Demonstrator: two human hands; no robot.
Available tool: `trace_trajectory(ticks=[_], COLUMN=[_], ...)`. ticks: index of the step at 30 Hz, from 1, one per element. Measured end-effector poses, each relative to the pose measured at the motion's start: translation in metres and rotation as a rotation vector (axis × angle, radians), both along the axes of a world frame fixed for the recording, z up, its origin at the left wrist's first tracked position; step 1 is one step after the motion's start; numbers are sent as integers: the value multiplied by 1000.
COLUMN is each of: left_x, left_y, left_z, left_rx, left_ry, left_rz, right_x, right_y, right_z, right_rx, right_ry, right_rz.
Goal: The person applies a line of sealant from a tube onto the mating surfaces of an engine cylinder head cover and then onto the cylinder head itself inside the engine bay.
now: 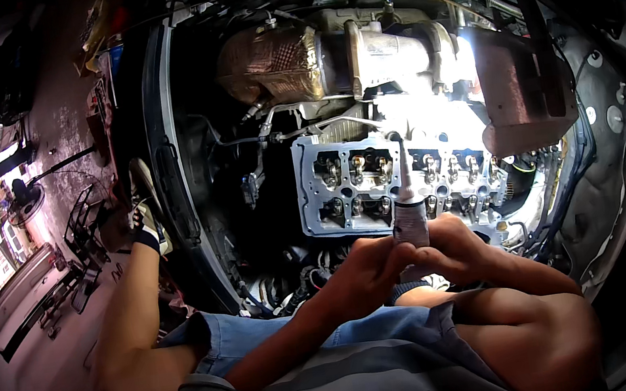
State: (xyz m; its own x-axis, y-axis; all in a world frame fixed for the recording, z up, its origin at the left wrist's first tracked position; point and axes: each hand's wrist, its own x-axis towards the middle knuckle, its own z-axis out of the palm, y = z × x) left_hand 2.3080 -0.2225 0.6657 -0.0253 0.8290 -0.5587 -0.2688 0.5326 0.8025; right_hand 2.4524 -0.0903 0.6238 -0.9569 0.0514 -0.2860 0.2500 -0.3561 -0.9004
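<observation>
Both hands grip a squeeze tube (410, 223) with a tapered pale nozzle (405, 174), likely sealant. My left hand (371, 269) closes round its lower part from the left, and my right hand (456, 246) wraps it from the right, thumbs meeting at the tube. The nozzle points away from me, over the middle of a silver cylinder head (318, 223). Its top is uncovered, showing several valve springs and small metal parts in its cavities. In this view the tube and nozzle hide part of the head; whether the tip touches it I cannot tell.
Beyond the head lie a foil-wrapped exhaust part (270, 61) and a metal housing (393, 56) under bright glare. A brown metal box (526, 89) stands at the right. Hoses and wiring (286, 291) run nearer me. My left leg (127, 325) stretches out past the bay's left edge.
</observation>
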Motion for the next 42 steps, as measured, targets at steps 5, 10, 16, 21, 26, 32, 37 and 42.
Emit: trace_trajectory(ticks=[5, 10, 16, 21, 26, 32, 37, 42], left_x=[9, 17, 17, 19, 7, 14, 19, 26], left_y=[8, 5, 4, 1, 2, 12, 1, 1], left_z=[0, -6, -16, -18, -15, -4, -9, -7], left_rx=[-94, -91, -122, -63, -140, -341, -258, -194], left_ry=[160, 144, 377, 360, 135, -369, -184, -206], left_rz=[56, 218, 384, 488, 445, 694, 577, 556], right_x=[0, -6, -5, -8, -9, -6, -6, -2], right_y=[-2, -2, -6, -9, 6, -4, -5, -10], right_z=[-3, -3, 1, -1, 11, 2, 3, -2], right_rx=[125, 87, -4, -261, 229, 421, 460, 181], right_ry=[31, -25, -153, -269, -113, 85, -106, -85], right_rz=[-57, -63, -169, -190, -54, -254, -350, -336])
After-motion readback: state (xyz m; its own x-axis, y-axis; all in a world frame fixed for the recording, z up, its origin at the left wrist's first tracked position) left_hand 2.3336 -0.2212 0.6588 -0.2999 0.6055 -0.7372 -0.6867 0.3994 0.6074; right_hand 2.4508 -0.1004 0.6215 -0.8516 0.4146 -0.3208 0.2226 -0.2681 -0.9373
